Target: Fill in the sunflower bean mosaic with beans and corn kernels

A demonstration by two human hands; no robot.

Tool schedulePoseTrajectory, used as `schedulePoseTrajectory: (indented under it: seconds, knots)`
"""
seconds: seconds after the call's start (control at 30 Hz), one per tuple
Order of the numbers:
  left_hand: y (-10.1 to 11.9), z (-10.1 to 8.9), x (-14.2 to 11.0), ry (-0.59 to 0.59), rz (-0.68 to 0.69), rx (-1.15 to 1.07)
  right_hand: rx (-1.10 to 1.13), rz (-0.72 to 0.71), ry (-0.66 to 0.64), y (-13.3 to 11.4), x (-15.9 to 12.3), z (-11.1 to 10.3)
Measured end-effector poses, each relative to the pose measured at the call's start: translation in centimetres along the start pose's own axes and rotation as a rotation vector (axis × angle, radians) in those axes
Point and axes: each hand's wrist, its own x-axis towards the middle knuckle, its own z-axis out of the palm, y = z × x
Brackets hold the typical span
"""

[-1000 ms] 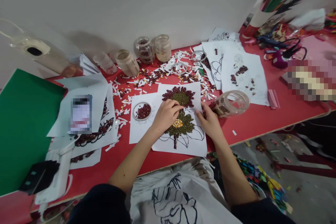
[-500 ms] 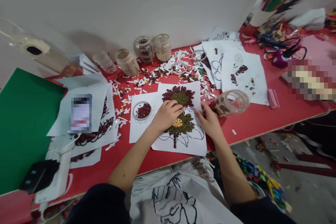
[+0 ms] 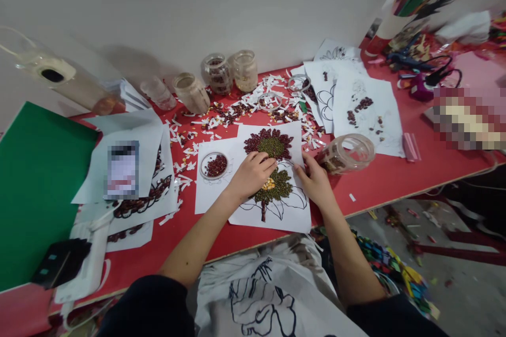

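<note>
A white sheet of paper (image 3: 241, 216) carries line-drawn flowers partly covered with beans and corn kernels. The top flower (image 3: 272, 145) has dark red petals around a green centre. Green beans and yellow kernels fill the lower flower (image 3: 282, 184). My left hand (image 3: 253, 172) lies across both flowers, its fingers curled together and their tips down on the sheet; whatever they pinch is hidden. At the sheet's right edge rests my right hand (image 3: 316, 181), thumb on the paper and fingers loosely apart. Near its fingertips a glass jar (image 3: 348, 155) leans. Red beans fill a round lid (image 3: 213, 166) at left.
Several jars (image 3: 217, 73) stand along the wall. Paper scraps (image 3: 272, 84) and loose seeds litter the red table (image 3: 190, 239). Drawn sheets (image 3: 367, 110) lie at right. A phone (image 3: 122, 171) rests on papers at left, near a white power strip (image 3: 89, 268) and green board (image 3: 39, 184).
Almost nothing differs. My left hand has shifted very slightly over the flowers; my right hand stays at the paper's edge.
</note>
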Motion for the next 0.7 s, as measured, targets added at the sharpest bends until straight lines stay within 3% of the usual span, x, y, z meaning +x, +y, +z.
schedulePoseTrajectory:
  seconds: [0.7]
  knots:
    - [-0.25,-0.14,0.28,-0.004,-0.017,-0.086,0.034,0.032,-0.027,-0.25,0.05,-0.15]
